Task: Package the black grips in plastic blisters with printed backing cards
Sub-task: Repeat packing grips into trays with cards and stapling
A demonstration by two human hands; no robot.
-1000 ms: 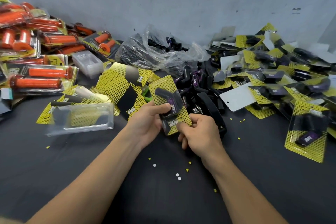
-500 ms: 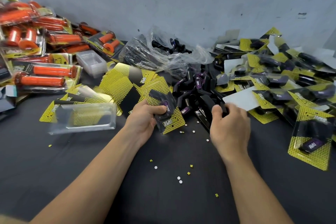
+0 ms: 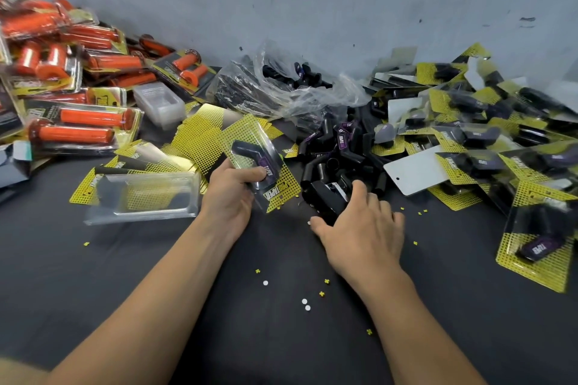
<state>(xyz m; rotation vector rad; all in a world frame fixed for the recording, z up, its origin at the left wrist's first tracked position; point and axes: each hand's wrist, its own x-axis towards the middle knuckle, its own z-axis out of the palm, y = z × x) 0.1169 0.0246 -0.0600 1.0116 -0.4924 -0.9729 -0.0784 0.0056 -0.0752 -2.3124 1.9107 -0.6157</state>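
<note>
My left hand (image 3: 230,194) grips a packed blister (image 3: 256,162): a yellow dotted backing card under clear plastic with a black angled grip inside, tilted up over the table. My right hand (image 3: 362,228) lies over a black stapler-like tool (image 3: 328,197) at the near edge of the loose black grips pile (image 3: 341,147), thumb and fingers curled round it. An empty clear blister (image 3: 144,197) lies on loose yellow cards (image 3: 200,137) left of my left hand.
Finished yellow-card packs (image 3: 500,141) are heaped at the right, one more (image 3: 538,247) lying nearer. Orange grip packs (image 3: 72,122) are stacked at the left. A clear bag of black grips (image 3: 281,87) sits by the wall. Small punched bits (image 3: 305,303) dot the dark table.
My right hand let go of the pack, reached right into the black pile and closed on the black tool. My left hand keeps the pack and has tilted it upward.
</note>
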